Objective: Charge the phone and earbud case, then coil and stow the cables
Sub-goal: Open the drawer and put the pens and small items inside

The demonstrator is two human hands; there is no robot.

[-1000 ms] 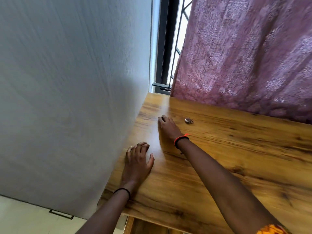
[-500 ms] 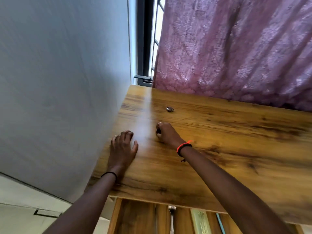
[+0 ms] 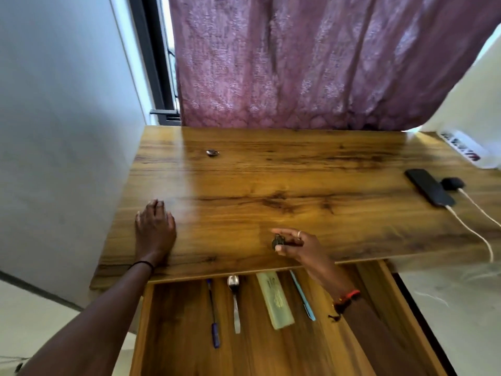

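Observation:
A black phone point(image 3: 429, 186) lies at the right end of the wooden desk point(image 3: 271, 191), with a white cable point(image 3: 473, 229) plugged into its near end. Beside it sits a black earbud case point(image 3: 452, 183), and a second white cable point(image 3: 481, 208) runs from it toward the right edge. My left hand point(image 3: 155, 229) rests flat on the desk's left side, fingers spread. Near the desk's front edge, my right hand point(image 3: 296, 244) pinches a small dark object point(image 3: 278, 240) between thumb and fingers; what the object is I cannot tell.
An open drawer point(image 3: 352, 335) below the front edge holds a blue pen point(image 3: 212, 316), a spoon point(image 3: 235, 302), a pale green case point(image 3: 275, 299) and a light blue pen point(image 3: 302, 297). A small metallic object point(image 3: 212, 152) lies at the desk's far left. A white wall stands left, a purple curtain point(image 3: 311, 63) behind.
My right hand has pulled back from the far left of the desk to its front edge, holding the small dark object. The view has swung down and right, showing the drawer and phone.

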